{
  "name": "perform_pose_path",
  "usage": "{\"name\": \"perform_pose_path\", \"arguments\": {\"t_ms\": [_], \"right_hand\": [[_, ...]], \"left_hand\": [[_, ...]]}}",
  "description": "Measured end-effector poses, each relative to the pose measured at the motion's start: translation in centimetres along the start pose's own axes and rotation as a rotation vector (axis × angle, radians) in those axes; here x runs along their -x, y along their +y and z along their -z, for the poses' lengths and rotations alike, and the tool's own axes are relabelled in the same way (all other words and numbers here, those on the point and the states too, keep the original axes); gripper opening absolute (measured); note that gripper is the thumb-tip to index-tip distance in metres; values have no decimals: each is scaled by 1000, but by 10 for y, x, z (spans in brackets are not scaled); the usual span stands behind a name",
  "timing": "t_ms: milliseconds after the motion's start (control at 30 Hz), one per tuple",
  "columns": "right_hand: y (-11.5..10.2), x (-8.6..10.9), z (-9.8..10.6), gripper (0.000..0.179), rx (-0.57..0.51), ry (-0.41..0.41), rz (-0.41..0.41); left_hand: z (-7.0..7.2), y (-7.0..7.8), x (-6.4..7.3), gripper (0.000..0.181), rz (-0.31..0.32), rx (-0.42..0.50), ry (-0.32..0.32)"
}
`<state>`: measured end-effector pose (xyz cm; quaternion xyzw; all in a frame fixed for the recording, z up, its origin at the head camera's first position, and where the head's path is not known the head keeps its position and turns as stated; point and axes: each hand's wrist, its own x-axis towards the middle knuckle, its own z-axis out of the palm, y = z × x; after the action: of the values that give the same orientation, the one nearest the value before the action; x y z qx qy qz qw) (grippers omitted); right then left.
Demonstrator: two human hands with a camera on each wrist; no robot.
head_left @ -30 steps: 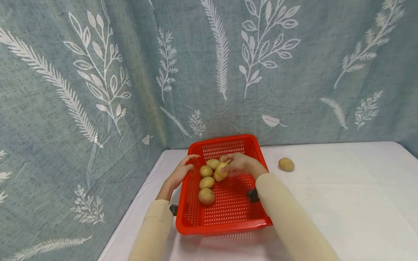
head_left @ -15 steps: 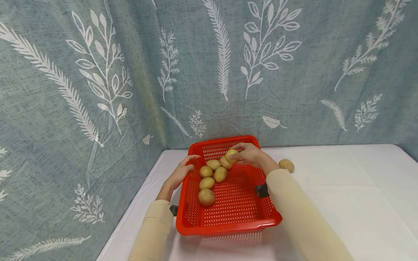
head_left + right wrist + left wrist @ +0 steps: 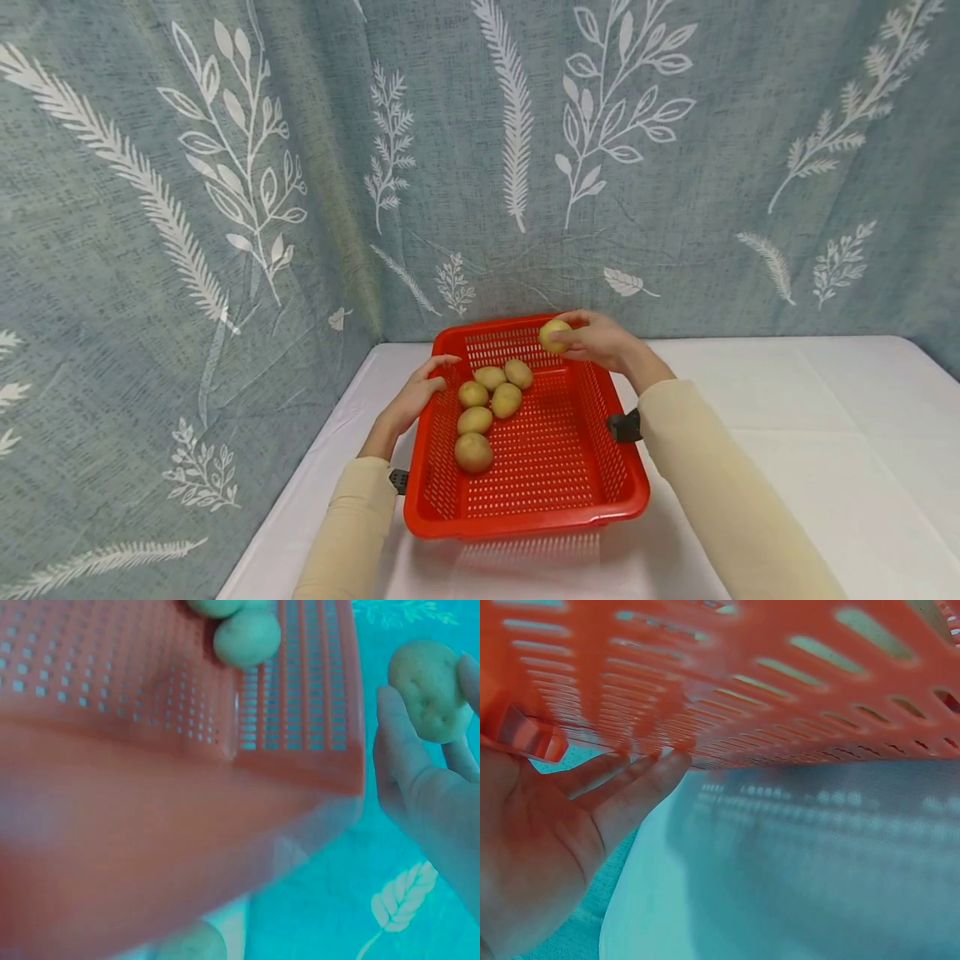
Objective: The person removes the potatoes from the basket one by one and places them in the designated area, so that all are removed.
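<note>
Basket (image 3: 525,527): thin slotted plastic, probably light, flexy; best held by rim (image 3: 640,490). Left hand (image 3: 413,396): near-straight against basket's left side, no visible grip. Right hand (image 3: 600,340): half-closed, pinching potato (image 3: 551,335) near far right corner. Likely firm, smooth; pinch round middle.

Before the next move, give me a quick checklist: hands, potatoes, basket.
1. Right hand has its potato gripped: ok, between fingers and thumb.
2. Held potato apart from other potatoes: ok.
3. Left hand firmly gripping the red basket: cannot tell; it is at the left rim.
4. Basket opening faces up: ok.
5. All potatoes in the basket or in hand: not ok. Six potatoes lie inside; another potato shows outside, in the right wrist view.
</note>
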<state>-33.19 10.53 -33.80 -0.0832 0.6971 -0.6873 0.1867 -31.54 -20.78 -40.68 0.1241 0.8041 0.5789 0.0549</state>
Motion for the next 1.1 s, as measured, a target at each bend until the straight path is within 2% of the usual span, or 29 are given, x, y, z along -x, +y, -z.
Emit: {"name": "perform_pose_path", "arguments": {"t_ms": [233, 633, 1100], "right_hand": [[-5, 6, 15, 57, 23, 47, -25], [-3, 18, 45, 63, -50, 199, -60], [22, 39, 86, 70, -73, 282, -105]], "left_hand": [[1, -1, 0, 49, 17, 0, 5], [1, -1, -1, 50, 10, 6, 0], [1, 0, -1, 50, 3, 1, -8]]}}
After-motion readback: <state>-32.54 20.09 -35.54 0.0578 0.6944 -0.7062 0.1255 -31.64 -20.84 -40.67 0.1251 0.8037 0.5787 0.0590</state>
